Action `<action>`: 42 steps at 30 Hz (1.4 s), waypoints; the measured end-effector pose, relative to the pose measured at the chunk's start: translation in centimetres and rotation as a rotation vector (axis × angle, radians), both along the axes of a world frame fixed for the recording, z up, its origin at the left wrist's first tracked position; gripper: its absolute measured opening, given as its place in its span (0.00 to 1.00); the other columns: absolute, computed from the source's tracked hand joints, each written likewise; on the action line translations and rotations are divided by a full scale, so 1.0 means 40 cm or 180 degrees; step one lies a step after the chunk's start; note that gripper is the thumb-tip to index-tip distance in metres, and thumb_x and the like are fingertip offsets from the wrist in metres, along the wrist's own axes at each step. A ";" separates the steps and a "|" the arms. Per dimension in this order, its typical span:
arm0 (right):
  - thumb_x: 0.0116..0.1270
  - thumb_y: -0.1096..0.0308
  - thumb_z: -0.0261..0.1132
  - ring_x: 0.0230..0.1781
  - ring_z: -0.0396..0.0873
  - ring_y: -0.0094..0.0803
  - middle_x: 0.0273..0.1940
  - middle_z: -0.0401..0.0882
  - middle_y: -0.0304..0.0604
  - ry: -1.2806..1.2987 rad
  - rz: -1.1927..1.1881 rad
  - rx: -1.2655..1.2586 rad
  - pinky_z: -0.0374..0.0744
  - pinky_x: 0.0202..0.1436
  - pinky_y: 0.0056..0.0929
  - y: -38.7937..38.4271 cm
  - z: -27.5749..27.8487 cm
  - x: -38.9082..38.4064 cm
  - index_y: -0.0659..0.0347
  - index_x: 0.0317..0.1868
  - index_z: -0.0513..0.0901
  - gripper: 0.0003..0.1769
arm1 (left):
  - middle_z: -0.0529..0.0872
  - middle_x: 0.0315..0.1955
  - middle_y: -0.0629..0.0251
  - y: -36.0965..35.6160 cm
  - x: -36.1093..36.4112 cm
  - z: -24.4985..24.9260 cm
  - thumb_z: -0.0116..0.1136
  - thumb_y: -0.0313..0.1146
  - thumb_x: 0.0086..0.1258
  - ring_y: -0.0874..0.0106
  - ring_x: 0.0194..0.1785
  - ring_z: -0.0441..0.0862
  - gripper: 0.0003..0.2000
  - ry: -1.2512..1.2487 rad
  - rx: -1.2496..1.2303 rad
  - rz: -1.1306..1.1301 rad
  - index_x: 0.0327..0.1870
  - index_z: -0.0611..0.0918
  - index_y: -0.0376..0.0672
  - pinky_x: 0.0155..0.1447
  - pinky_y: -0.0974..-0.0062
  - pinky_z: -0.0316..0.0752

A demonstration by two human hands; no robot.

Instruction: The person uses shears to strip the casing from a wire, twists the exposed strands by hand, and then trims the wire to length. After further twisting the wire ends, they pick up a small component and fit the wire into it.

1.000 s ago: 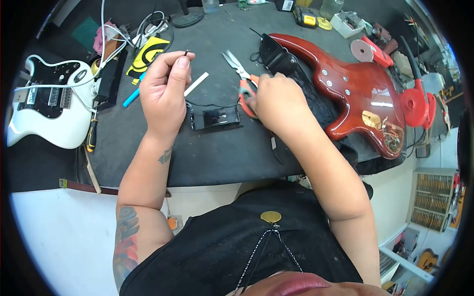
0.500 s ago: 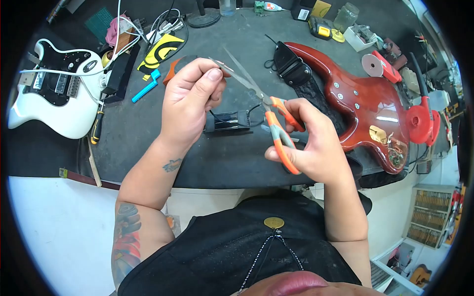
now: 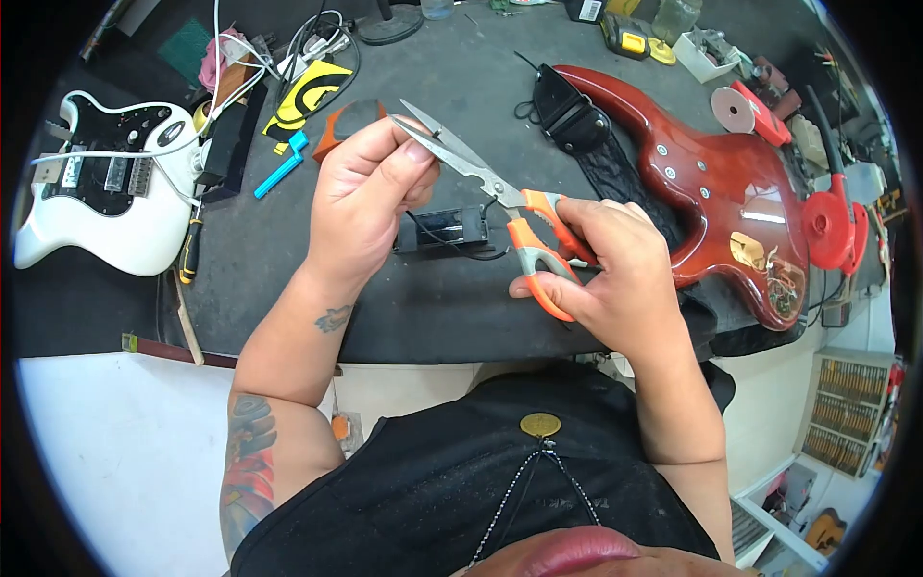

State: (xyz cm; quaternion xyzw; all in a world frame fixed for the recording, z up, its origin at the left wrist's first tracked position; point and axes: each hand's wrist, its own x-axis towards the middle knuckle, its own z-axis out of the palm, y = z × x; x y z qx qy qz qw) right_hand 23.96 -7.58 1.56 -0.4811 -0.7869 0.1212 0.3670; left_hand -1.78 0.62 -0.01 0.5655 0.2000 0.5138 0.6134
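My right hand holds orange-and-grey scissors by the handles, with thumb and fingers in the loops. Their blades, slightly apart, point up and left, crossing at my left fingertips. My left hand is closed in a pinch; a small dark tip, apparently the end of a thin black wire, shows between the blades. Most of what the fingers grip is hidden. Below the hands lies a black rectangular box with a shiny top, and a black lead loops from it beside my left wrist.
A white guitar body lies left; a red-brown guitar body with a black strap lies right. A blue string winder, an orange tool and tangled cables sit behind my left hand. A screwdriver rests near the white guitar.
The scissor blades have come closer together, and my right thumb has moved up with the lower handle. The black lead by the box lies differently. The view has shifted slightly.
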 end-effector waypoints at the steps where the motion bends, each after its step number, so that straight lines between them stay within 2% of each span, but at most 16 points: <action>1: 0.46 0.55 0.89 0.34 0.82 0.41 0.35 0.86 0.43 -0.0033 0.0019 0.0064 0.76 0.42 0.38 0.000 -0.001 0.004 0.65 0.51 0.86 0.35 | 0.74 0.29 0.77 0.000 0.000 0.000 0.56 0.31 0.86 0.85 0.30 0.63 0.08 0.0001 -0.0010 -0.0010 0.51 0.84 0.37 0.33 0.82 0.57; 8: 0.46 0.55 0.88 0.33 0.82 0.41 0.34 0.86 0.43 0.0024 0.0066 0.0137 0.76 0.42 0.38 0.001 -0.017 0.011 0.66 0.51 0.87 0.35 | 0.73 0.29 0.77 0.000 -0.006 -0.001 0.55 0.30 0.86 0.84 0.30 0.62 0.08 -0.0096 -0.0058 -0.0233 0.50 0.83 0.35 0.33 0.80 0.56; 13: 0.47 0.60 0.87 0.31 0.80 0.43 0.33 0.85 0.46 0.0117 0.0142 0.0155 0.79 0.40 0.38 0.004 -0.033 0.016 0.67 0.50 0.86 0.32 | 0.71 0.26 0.75 0.008 -0.024 0.005 0.55 0.31 0.85 0.84 0.27 0.61 0.08 -0.0195 -0.0228 -0.0594 0.49 0.82 0.34 0.31 0.79 0.55; 15: 0.46 0.61 0.86 0.31 0.80 0.43 0.33 0.84 0.46 0.0136 0.0159 0.0176 0.79 0.40 0.39 0.006 -0.036 0.016 0.66 0.50 0.86 0.31 | 0.69 0.24 0.75 0.008 -0.029 0.015 0.56 0.31 0.84 0.83 0.26 0.60 0.07 -0.0618 -0.0892 -0.1167 0.49 0.82 0.35 0.31 0.78 0.55; 18: 0.46 0.64 0.86 0.31 0.80 0.43 0.33 0.84 0.47 0.0175 0.0206 0.0186 0.79 0.40 0.39 0.009 -0.038 0.018 0.66 0.49 0.86 0.30 | 0.69 0.24 0.76 0.006 -0.022 0.013 0.57 0.30 0.82 0.82 0.25 0.60 0.07 -0.0860 -0.1308 -0.1302 0.50 0.82 0.36 0.30 0.78 0.55; 21: 0.46 0.64 0.85 0.30 0.80 0.43 0.34 0.84 0.47 0.0194 0.0221 0.0174 0.79 0.40 0.39 0.008 -0.039 0.021 0.66 0.49 0.86 0.30 | 0.71 0.23 0.74 0.012 -0.024 0.011 0.58 0.30 0.81 0.82 0.25 0.61 0.06 -0.0846 -0.1321 -0.1441 0.48 0.82 0.37 0.30 0.78 0.56; 27: 0.46 0.62 0.86 0.30 0.79 0.44 0.33 0.83 0.47 0.0155 0.0287 0.0196 0.79 0.38 0.39 0.007 -0.042 0.031 0.67 0.49 0.86 0.30 | 0.76 0.23 0.70 0.023 -0.033 0.000 0.61 0.29 0.79 0.82 0.26 0.65 0.04 -0.0626 -0.1050 -0.1297 0.45 0.82 0.39 0.32 0.77 0.59; 29: 0.46 0.62 0.86 0.30 0.78 0.44 0.32 0.83 0.48 0.0182 0.0312 0.0185 0.79 0.38 0.39 0.007 -0.044 0.030 0.68 0.49 0.86 0.31 | 0.76 0.22 0.71 0.018 -0.023 0.002 0.61 0.30 0.79 0.82 0.24 0.64 0.04 -0.0565 -0.0919 -0.1179 0.45 0.81 0.40 0.31 0.77 0.57; 31: 0.42 0.62 0.87 0.26 0.77 0.41 0.28 0.81 0.47 0.0274 0.0313 0.0274 0.75 0.33 0.36 0.007 -0.048 0.026 0.71 0.48 0.87 0.33 | 0.76 0.21 0.72 0.016 -0.021 0.001 0.62 0.31 0.79 0.82 0.22 0.63 0.05 -0.0500 -0.0785 -0.1061 0.45 0.79 0.42 0.30 0.77 0.55; 34: 0.42 0.62 0.87 0.26 0.78 0.40 0.28 0.81 0.47 0.0316 0.0318 0.0199 0.75 0.33 0.35 0.003 -0.053 0.023 0.71 0.47 0.87 0.32 | 0.80 0.25 0.70 0.015 -0.021 -0.001 0.65 0.30 0.77 0.82 0.24 0.67 0.06 -0.0463 -0.0642 -0.0853 0.43 0.78 0.43 0.32 0.78 0.58; 36: 0.45 0.62 0.86 0.27 0.77 0.42 0.29 0.81 0.47 0.0298 0.0326 0.0117 0.76 0.34 0.36 -0.003 -0.048 0.025 0.69 0.48 0.87 0.31 | 0.80 0.26 0.70 0.012 -0.021 0.010 0.65 0.24 0.76 0.80 0.28 0.73 0.04 -0.0492 -0.0665 -0.0793 0.44 0.81 0.40 0.36 0.76 0.66; 37: 0.48 0.61 0.85 0.27 0.76 0.43 0.30 0.81 0.47 0.0281 0.0338 0.0040 0.77 0.35 0.38 -0.005 -0.045 0.025 0.68 0.48 0.86 0.30 | 0.80 0.26 0.70 0.011 -0.022 0.012 0.65 0.24 0.76 0.80 0.28 0.73 0.04 -0.0494 -0.0666 -0.0790 0.44 0.81 0.40 0.36 0.76 0.66; 42: 0.48 0.62 0.85 0.27 0.77 0.43 0.30 0.81 0.47 0.0335 0.0308 -0.0001 0.77 0.34 0.38 -0.010 -0.045 0.027 0.68 0.47 0.86 0.29 | 0.82 0.29 0.72 0.006 -0.023 0.019 0.69 0.23 0.73 0.82 0.29 0.76 0.07 -0.0141 -0.0497 -0.0338 0.42 0.80 0.42 0.35 0.80 0.69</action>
